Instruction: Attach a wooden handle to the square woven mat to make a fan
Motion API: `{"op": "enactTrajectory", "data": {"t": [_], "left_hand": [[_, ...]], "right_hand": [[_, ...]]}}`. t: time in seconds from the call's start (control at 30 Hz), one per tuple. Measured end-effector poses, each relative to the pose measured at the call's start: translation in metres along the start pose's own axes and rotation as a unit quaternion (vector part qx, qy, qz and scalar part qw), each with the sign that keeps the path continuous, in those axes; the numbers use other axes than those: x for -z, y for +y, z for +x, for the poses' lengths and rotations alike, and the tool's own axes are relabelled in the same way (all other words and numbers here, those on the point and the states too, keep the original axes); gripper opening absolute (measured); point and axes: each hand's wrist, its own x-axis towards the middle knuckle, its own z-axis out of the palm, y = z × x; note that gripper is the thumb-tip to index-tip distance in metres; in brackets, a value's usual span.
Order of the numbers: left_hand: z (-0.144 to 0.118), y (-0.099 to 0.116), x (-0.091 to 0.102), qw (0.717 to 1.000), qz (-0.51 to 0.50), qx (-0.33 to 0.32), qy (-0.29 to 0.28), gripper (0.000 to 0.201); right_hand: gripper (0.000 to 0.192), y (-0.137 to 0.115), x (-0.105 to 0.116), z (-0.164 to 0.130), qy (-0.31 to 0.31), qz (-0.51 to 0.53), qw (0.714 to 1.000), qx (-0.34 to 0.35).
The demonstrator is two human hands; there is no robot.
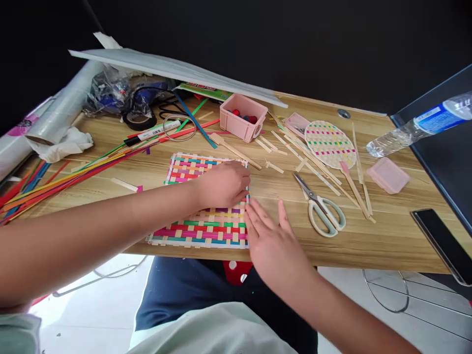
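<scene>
A mat woven from colourful and pale flat strips (206,236), with white edging, lies flat near the table's front edge. My left hand (224,184) reaches across it, fingers bent and closed at the upper part of its right edge; the fingertips are partly hidden. Lower on that same edge rests my right hand (273,241), its fingers stretched out and the thumb apart, fingertips touching the white border. To the right of the hands lie scissors (320,204) with pale handles, blades closed.
Long coloured strips (84,169) spread over the left side. Behind the mat stand a pink box (241,118) and a wooden stick (236,150). Rightward are a round woven fan (330,142), a pink case (388,175), a water bottle (416,128) and a phone (444,241).
</scene>
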Motion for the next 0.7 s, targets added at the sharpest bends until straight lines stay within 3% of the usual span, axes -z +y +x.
{"op": "enactTrajectory", "data": {"t": [0.2, 0.5, 0.63, 0.7], "left_hand": [[-0.003, -0.005, -0.02, 0.997, 0.006, -0.018, 0.073, 0.022], [0.018, -0.008, 0.006, 1.0, 0.006, -0.014, -0.02, 0.025], [0.013, 0.001, -0.005, 0.997, -0.008, 0.066, 0.034, 0.043], [0.011, 0.006, -0.013, 0.992, -0.003, 0.127, 0.007, 0.055]], "right_hand": [[0.046, -0.019, -0.016, -0.018, 0.028, 0.065, 0.996, -0.057], [0.076, -0.034, -0.032, -0.026, -0.005, 0.084, 0.992, -0.096], [0.072, -0.041, -0.04, -0.029, 0.024, 0.074, 0.991, -0.113], [0.071, -0.042, -0.041, -0.029, 0.035, 0.068, 0.99, -0.115]]}}
